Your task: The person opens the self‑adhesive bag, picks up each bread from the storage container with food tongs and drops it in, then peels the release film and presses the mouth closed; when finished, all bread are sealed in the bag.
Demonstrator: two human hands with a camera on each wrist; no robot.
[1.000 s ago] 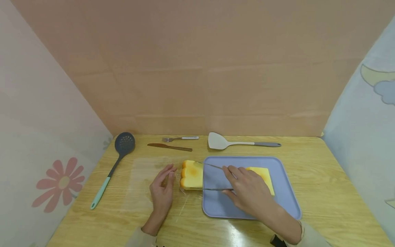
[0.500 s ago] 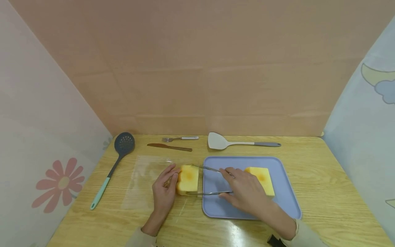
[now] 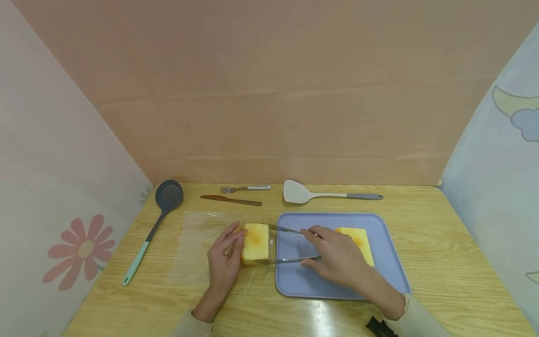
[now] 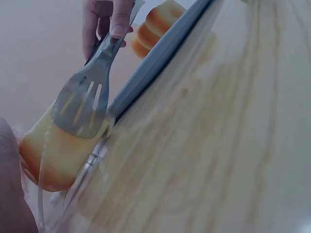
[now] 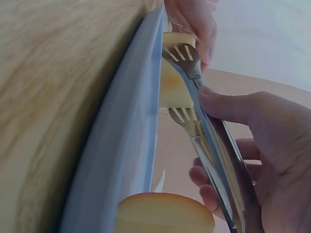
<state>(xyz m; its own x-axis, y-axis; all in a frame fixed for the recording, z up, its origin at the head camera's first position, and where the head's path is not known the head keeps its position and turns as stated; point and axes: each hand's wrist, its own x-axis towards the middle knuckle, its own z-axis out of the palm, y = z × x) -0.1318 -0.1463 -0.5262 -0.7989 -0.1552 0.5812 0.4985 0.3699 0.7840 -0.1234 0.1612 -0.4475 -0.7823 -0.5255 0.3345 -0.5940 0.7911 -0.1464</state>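
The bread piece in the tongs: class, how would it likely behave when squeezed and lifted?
The bread piece looks soft and probably light, so the tongs may dent it. Its flat faces suggest it won't roll. The clear bag beside it looks floppy.
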